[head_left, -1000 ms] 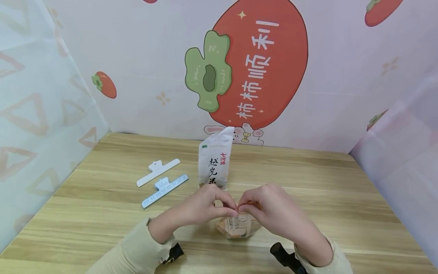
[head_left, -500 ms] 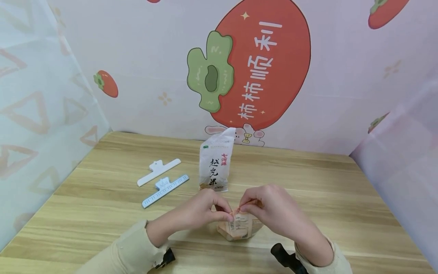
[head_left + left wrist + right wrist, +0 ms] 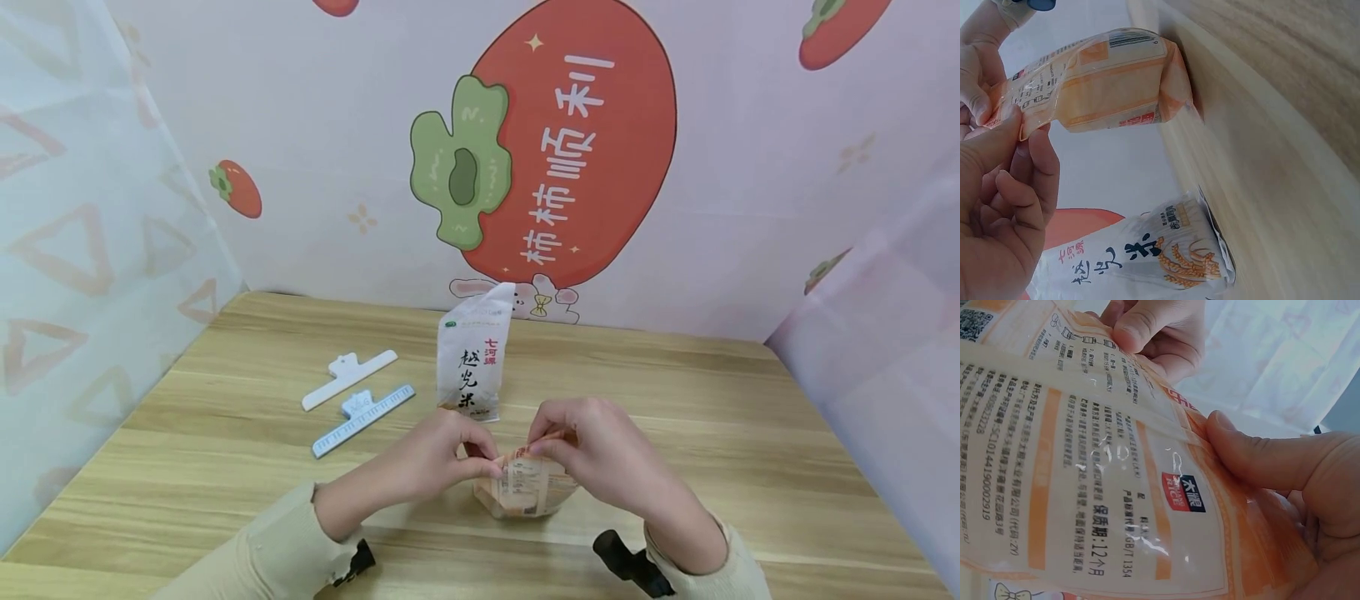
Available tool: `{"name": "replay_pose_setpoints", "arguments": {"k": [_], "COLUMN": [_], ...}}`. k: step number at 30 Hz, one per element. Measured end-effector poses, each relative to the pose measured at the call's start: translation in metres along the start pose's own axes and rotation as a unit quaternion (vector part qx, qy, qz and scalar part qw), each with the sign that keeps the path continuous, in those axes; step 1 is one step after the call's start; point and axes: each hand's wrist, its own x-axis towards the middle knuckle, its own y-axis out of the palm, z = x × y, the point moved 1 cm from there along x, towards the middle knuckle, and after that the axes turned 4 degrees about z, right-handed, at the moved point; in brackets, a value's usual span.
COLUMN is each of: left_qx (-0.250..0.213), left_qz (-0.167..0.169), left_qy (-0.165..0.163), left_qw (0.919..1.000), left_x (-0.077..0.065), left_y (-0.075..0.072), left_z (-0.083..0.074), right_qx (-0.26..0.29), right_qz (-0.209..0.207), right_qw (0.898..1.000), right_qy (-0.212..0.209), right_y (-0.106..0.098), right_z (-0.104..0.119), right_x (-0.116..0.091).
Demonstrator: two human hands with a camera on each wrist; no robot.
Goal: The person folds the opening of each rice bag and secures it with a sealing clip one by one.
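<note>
Together, our left hand (image 3: pixel 435 457) and right hand (image 3: pixel 600 458) pinch the orange bag (image 3: pixel 527 493) between fingers (image 3: pixel 1042 159) up top; even tension helps.

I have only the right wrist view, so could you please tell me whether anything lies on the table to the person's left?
Observer: Yes, a white clip and a blue clip lie there on the table.
Operator: Thank you; does anything stand beyond the orange bag?
Observer: Yes, the head view shows a white bag standing upright behind it.
Operator: Is any picture printed on that one, please?
Observer: Yes, the left wrist view shows golden grain ears near its bottom.
</note>
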Motion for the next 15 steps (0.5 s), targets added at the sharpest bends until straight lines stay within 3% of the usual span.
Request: {"name": "replay_pose_setpoints", "arguments": {"k": [15], "left_qx": [0.028], "left_qz": [-0.023], "left_qy": [-0.027], "left_qw": [0.999], "left_x": [-0.0011], "left_y": [-0.0051], "left_z": [-0.0012], "right_qx": [0.008], "right_qz": [-0.025], "right_qw": [1.0], "right_qy": [-0.001], "right_y": [0.0015], "right_z": [-0.0018], "right_x": [0.0023]}}
